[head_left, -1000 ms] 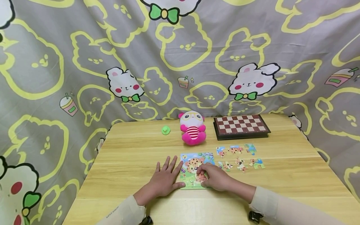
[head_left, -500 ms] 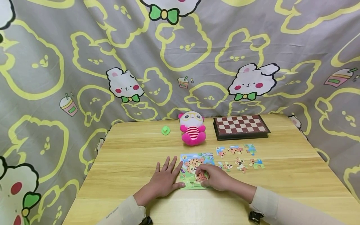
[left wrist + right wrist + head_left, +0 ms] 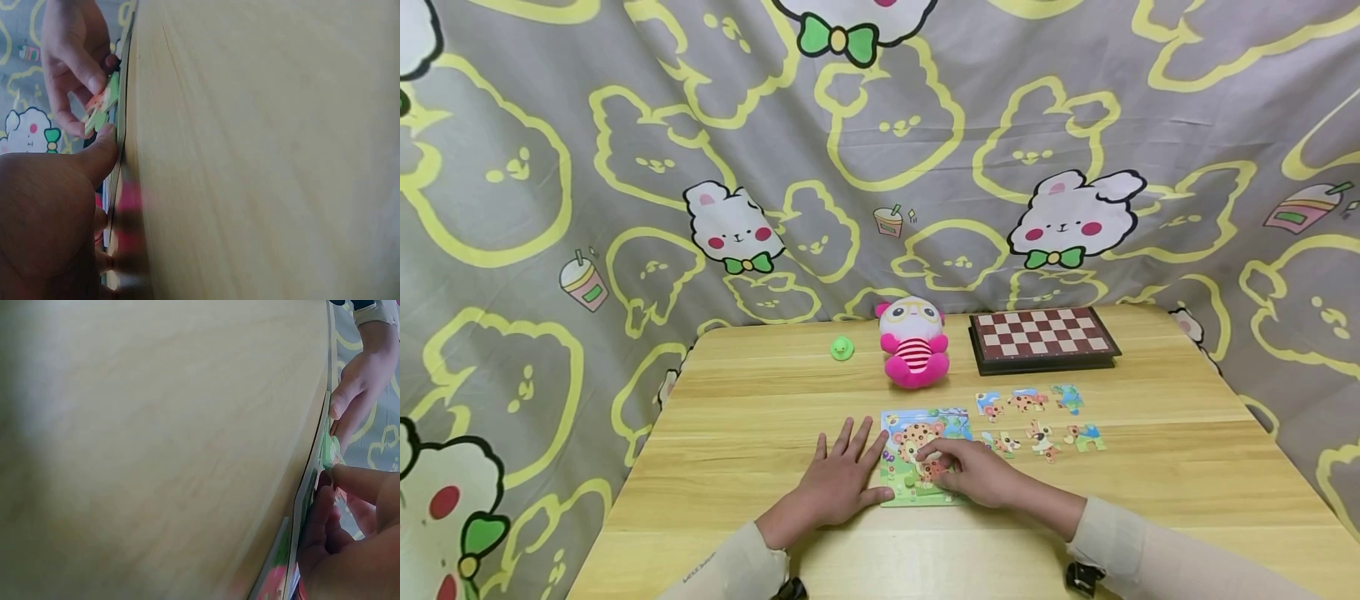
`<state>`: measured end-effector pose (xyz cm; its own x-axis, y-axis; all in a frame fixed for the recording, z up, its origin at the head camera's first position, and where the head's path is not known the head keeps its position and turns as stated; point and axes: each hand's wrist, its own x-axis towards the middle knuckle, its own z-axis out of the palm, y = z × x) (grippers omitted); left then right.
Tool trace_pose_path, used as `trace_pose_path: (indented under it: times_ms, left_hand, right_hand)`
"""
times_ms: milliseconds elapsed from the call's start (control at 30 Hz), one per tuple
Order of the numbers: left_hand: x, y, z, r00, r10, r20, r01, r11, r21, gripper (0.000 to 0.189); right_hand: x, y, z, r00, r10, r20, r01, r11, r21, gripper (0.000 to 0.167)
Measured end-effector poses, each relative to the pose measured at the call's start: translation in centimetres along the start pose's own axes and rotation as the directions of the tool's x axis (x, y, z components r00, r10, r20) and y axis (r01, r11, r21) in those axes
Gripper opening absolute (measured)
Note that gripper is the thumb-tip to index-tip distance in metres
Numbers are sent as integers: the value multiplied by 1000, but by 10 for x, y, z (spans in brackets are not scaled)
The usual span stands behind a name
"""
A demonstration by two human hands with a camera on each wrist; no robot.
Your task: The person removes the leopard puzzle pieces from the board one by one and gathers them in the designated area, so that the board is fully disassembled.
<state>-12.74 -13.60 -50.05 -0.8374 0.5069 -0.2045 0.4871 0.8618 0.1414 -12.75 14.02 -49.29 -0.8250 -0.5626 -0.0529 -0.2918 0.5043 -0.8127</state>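
A puzzle board [image 3: 917, 415] with a spotted leopard cub picture lies on the wooden table. My right hand [image 3: 981, 473] is over its lower right part, fingertips pinching a jigsaw piece [image 3: 107, 100] in green and spotted orange. In the left wrist view that piece stands tilted against the board's face. Curled fingers cover part of it in the right wrist view. My left hand [image 3: 838, 479] lies flat with fingers spread at the board's left side, its thumb [image 3: 103, 147] on the board's lower left edge.
Several loose jigsaw pieces [image 3: 1042, 439] lie in two rows right of the board. Behind stand a pink panda plush [image 3: 916, 343], a small green duck toy [image 3: 842, 347] and a checkered game box [image 3: 1045, 333]. A patterned curtain [image 3: 820, 250] hangs beyond the table.
My right fingertips and the pinched jigsaw piece have shifted slightly left over the board. The left hand has stayed in place.
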Motion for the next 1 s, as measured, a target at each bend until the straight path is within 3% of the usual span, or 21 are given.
trace_pose_path:
  times_ms: [1000]
  left_hand:
    - [0,0,0,1000,13,-7,-13,1000,-10,89]
  right_hand:
    - [-5,3,-7,1000,26,-2,-25,985,169,25]
